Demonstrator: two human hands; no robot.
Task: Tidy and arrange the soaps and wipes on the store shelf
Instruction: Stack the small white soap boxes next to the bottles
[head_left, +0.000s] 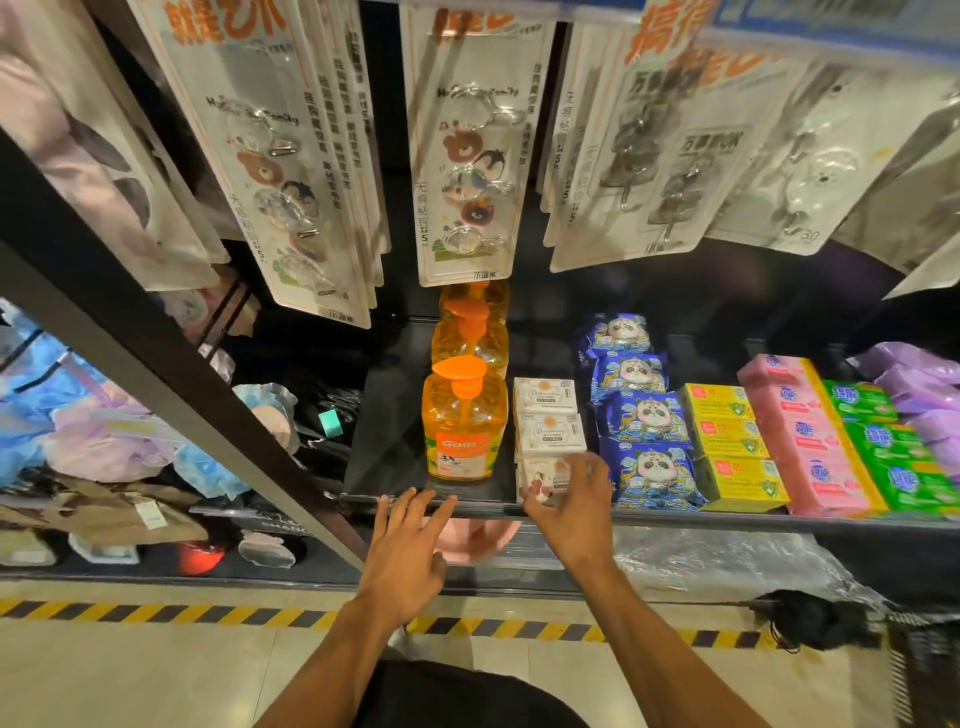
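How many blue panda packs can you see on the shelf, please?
4 blue panda packs, in one front-to-back row right of the white soap boxes: front, second, third, rearmost. More may sit hidden behind.

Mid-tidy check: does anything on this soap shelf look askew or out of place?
The front white soap box with red print, held by the right hand, sits slightly skewed and differs from the two orange-marked white boxes behind it. The blue panda wipe packs lie unevenly. Other rows look straight.
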